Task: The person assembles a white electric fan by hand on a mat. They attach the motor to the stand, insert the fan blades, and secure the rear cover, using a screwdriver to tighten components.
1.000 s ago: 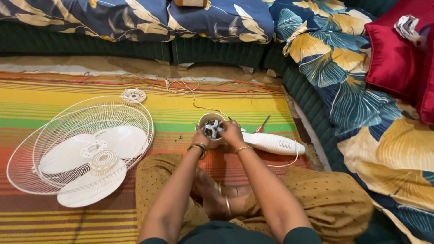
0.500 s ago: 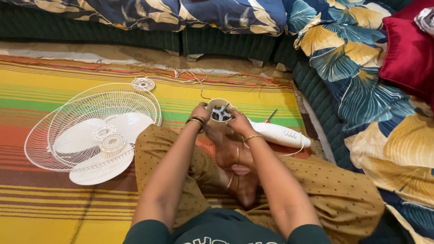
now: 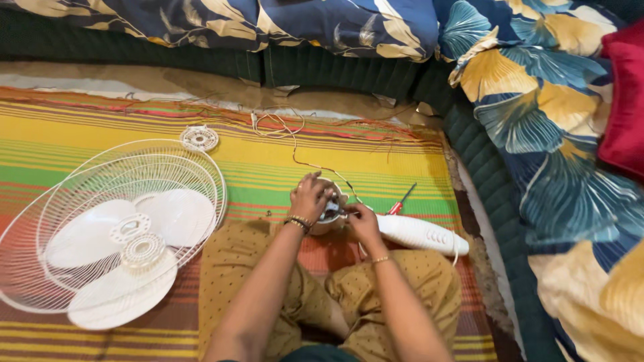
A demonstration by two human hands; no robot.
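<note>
The fan motor housing (image 3: 330, 209) now sits lower, down on the striped mat (image 3: 80, 141) just ahead of the person's crossed legs, where half a second ago it was lifted higher between the hands. The left hand (image 3: 310, 196) lies over its left rim with fingers curled closed on the housing. The right hand (image 3: 360, 218) has shifted to the housing's right edge, its fingertips pinched at the metal part inside (what they pinch is too small to tell). A thin wire (image 3: 295, 144) trails from the housing up the mat. The white fan body (image 3: 419, 233) lies just right of the housing, with a red-handled screwdriver (image 3: 400, 199) beside it. The fan guard and blades (image 3: 114, 228) rest well apart to the left.
</note>
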